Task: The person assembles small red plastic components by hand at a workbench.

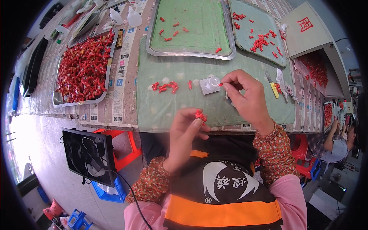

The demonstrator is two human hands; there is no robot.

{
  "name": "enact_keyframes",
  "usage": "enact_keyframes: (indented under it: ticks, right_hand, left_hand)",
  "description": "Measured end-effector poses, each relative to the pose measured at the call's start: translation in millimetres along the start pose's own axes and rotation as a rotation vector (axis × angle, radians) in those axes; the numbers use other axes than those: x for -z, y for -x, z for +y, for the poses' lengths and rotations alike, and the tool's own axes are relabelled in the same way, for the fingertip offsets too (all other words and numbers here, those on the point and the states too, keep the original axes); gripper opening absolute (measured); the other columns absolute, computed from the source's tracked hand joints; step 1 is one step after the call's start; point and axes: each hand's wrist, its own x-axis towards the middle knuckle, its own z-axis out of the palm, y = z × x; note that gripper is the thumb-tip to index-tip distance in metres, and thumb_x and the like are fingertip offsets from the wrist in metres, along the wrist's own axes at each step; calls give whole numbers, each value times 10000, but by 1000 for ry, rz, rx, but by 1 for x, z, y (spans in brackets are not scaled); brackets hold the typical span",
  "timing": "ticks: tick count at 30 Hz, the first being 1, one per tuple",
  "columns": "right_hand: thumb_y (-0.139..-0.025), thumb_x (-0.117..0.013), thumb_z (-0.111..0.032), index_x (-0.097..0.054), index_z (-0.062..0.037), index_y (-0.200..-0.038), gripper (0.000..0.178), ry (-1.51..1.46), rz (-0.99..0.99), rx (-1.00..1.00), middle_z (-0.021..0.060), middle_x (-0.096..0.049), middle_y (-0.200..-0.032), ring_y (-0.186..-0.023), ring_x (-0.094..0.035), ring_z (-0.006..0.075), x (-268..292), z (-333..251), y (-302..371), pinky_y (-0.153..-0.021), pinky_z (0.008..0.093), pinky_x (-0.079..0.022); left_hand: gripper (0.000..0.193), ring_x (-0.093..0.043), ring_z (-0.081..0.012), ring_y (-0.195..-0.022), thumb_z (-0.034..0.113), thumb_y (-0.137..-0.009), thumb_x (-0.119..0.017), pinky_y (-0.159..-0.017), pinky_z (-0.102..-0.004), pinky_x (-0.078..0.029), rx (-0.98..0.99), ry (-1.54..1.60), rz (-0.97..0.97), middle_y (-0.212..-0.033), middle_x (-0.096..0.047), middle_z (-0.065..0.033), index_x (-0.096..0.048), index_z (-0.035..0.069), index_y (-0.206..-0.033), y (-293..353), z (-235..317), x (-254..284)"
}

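My left hand (pixel 186 128) pinches a small glossy red figurine (pixel 200 115) between thumb and fingertips, above the front edge of the green cloth (pixel 153 111). Farther right, my right hand (pixel 247 96) is closed on a small red piece (pixel 220 84), held by its end in the fingertips. That piece is right at the rim of a clear round cup (pixel 212 83), which stands on a square pale block (pixel 205 91). Whether it touches the cup I cannot tell. Left of the cup lie several small red pieces (pixel 168 87) and one single red piece (pixel 190 84).
A metal tray heaped with red figurines (pixel 84 67) stands at the left. Two green-lined trays (pixel 191 53) (pixel 245 46) with scattered red pieces lie at the back. A yellow-handled knife (pixel 274 90) lies at the right, near an open white box (pixel 306 32). Another person (pixel 333 142) sits far right.
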Motion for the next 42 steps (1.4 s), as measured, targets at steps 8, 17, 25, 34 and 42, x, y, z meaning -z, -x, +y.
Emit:
enact_keyframes:
  ticks: [8,17,25,34,42]
  right_hand:
    - [-915,-632,-106,-624,-10,-963,108,-1036,-196,-785,31,-620,-779,-615,-583,86,11,2,19,-570,245,-514]
    - [-916,-627,-105,-613,-11,-961,106,-1196,-233,-881,39,-620,-772,-616,-598,96,4,-7,39,-556,261,-530]
    - [-920,-648,-94,-604,-8,-959,104,-1128,-201,-753,35,-621,-777,-637,-607,97,-3,-13,49,-563,251,-529]
    - [-947,-628,-56,-576,-6,-990,84,-933,-184,-515,6,-599,-830,-695,-560,41,-10,-31,59,-628,196,-478]
    - [-948,-622,-48,-573,-16,-993,74,-915,-159,-509,-9,-591,-855,-721,-547,21,-17,-38,67,-636,176,-457]
  left_hand:
    - [228,-655,-171,-959,130,-990,-585,-782,-292,-567,21,-16,-5,-1164,-613,-89,-519,57,-1197,1,0,-1]
    - [204,-662,-191,-987,113,-996,-571,-833,-318,-571,-1,-13,1,-1176,-630,-120,-510,63,-1184,0,-2,-3]
    - [208,-665,-206,-996,65,-980,-579,-857,-330,-571,-27,-40,14,-1180,-632,-142,-504,38,-1171,0,-3,-5]
    - [220,-617,-218,-1113,0,-952,-587,-916,-361,-570,-145,-22,-7,-1268,-584,-189,-478,19,-1143,1,-11,-4]
    - [249,-595,-214,-1141,-20,-937,-617,-976,-345,-506,-345,-141,-80,-1286,-569,-223,-464,46,-1122,1,-26,3]
